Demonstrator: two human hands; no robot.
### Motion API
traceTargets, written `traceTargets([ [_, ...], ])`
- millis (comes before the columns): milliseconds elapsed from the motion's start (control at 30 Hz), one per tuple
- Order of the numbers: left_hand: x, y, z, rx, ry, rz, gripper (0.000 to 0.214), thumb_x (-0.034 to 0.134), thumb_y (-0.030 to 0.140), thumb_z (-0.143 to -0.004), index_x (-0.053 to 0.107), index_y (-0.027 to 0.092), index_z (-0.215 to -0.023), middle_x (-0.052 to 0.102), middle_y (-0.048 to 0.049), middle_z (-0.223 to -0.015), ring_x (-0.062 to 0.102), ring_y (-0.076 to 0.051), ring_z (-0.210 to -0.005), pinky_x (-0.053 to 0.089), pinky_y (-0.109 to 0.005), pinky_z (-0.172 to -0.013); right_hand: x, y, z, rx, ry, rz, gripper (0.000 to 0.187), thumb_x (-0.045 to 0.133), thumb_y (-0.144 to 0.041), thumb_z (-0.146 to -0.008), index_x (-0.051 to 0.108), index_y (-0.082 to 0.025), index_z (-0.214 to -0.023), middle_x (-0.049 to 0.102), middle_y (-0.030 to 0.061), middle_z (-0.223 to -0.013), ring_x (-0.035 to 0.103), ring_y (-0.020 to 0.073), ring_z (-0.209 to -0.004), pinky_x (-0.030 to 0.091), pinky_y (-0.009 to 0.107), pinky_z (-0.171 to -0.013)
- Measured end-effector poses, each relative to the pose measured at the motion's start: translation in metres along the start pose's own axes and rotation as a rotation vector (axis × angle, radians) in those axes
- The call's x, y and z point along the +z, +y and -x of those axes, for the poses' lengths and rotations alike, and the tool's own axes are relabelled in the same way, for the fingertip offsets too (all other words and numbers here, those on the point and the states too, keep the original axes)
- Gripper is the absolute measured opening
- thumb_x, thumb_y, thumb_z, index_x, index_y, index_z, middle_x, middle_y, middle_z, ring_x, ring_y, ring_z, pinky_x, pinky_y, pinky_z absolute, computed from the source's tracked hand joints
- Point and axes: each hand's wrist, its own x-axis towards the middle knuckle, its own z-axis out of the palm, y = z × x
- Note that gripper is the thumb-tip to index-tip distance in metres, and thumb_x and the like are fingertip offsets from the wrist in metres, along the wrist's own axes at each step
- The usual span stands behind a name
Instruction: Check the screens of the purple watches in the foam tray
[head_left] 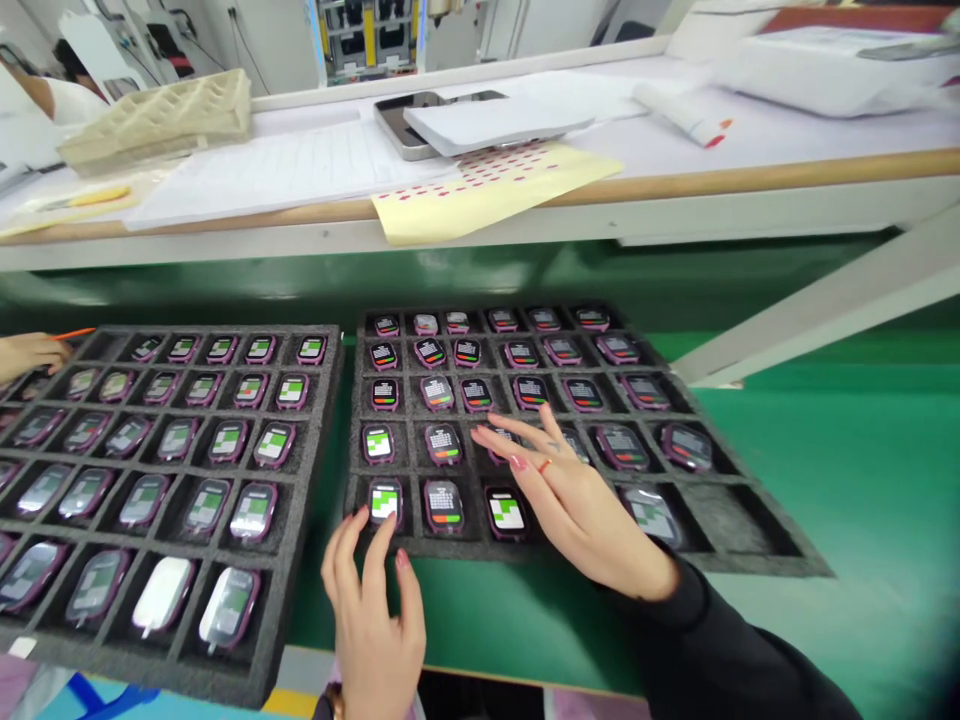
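Two black foam trays lie on a green belt. The right tray point(720, 560) holds several purple-cased smartwatch bodies with lit screens. My left hand point(373, 610) hovers at its near left corner, fingers spread, a fingertip touching a watch with a green and white screen point(385, 500). My right hand point(570, 495) lies flat and open over the tray's middle, fingertips by a watch point(504, 440) in the fourth row. Neither hand holds anything. The left tray point(300, 560) holds more watches, some with film over their screens.
A raised white shelf point(675, 190) runs behind the belt with a yellow sticker sheet point(480, 190), papers, a phone-like device point(405, 125) and a beige pulp tray point(161, 115). Another person's hand point(30, 352) reaches the left tray's far corner. Two cells at the right tray's near right are bare.
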Motion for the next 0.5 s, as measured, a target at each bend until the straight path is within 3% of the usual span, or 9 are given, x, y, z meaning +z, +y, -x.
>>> traceTargets([
  [133, 0.0, 0.004, 0.002, 0.111, 0.049, -0.039, 0.036, 0.057, 0.0, -0.088, 0.062, 0.014, -0.121, 0.053, -0.0141, -0.128, 0.046, -0.026, -0.126, 0.037, -0.038, -0.105, -0.006, 0.005, 0.007, -0.033, -0.029, -0.001, 0.038, 0.031, -0.017, -0.109, 0.051, -0.015, -0.141, 0.064, 0.0128, -0.131, 0.049, 0.027, -0.133, 0.013, 0.071, -0.118],
  [267, 0.001, 0.012, 0.006, 0.203, 0.005, -0.041, 0.036, 0.056, -0.002, -0.088, 0.064, 0.014, -0.119, 0.056, -0.0129, -0.124, 0.05, -0.025, -0.122, 0.041, -0.036, -0.102, -0.016, 0.014, 0.014, -0.07, -0.034, 0.023, 0.037, 0.032, -0.014, -0.108, 0.053, -0.013, -0.139, 0.065, 0.0135, -0.13, 0.051, 0.0274, -0.131, 0.015, 0.07, -0.119],
  [500, 0.014, 0.026, 0.012, 0.228, -0.027, -0.037, 0.038, 0.056, 0.001, -0.089, 0.064, 0.02, -0.122, 0.061, -0.0106, -0.122, 0.056, -0.023, -0.118, 0.048, -0.036, -0.098, -0.043, 0.037, 0.023, -0.092, 0.125, 0.023, 0.038, 0.035, -0.012, -0.105, 0.057, -0.019, -0.136, 0.069, 0.0079, -0.124, 0.057, 0.0262, -0.124, 0.011, 0.066, -0.121],
])
